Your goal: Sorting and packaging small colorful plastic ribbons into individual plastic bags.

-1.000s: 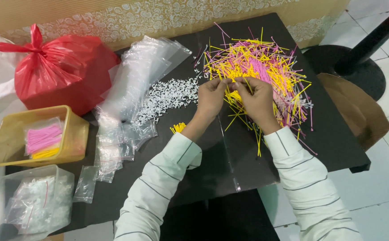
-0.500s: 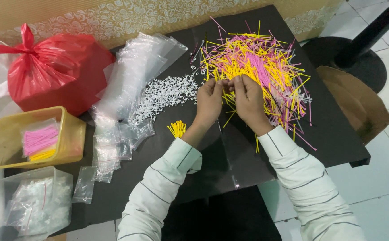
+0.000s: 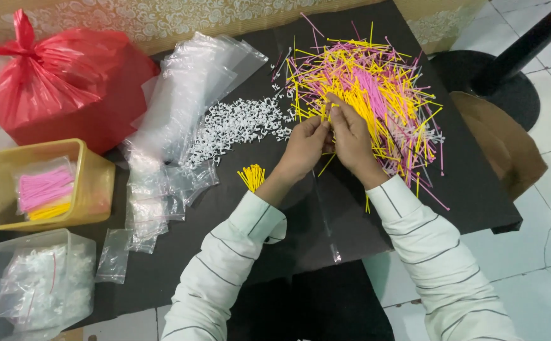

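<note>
The left hand (image 3: 306,146) and the right hand (image 3: 350,134) met at the near edge of a loose heap of thin plastic sticks (image 3: 376,95), yellow and pink with a few pale ones, strewn crisscross over the far right part of the black desk (image 3: 465,196). Both hands were curled, fingertips pinched together on a few yellow sticks held between them; the exact count was too small to tell. The wrists angled inward, the forearms in white sleeves with thin dark stripes coming up from the lower edge.

Just left of the left wrist lay a small tidy bundle of yellow sticks (image 3: 252,176). Beyond it spread a scatter of tiny white plastic pieces (image 3: 241,123), and beside that a slippery pile of clear plastic bags (image 3: 181,107), glossy and crumpled, trailing toward the near edge. At the far left stood a knotted red plastic bag (image 3: 60,85), a yellow tub (image 3: 95,189) holding bagged pink and yellow sticks, and a clear box (image 3: 42,284) with filled bags.
</note>
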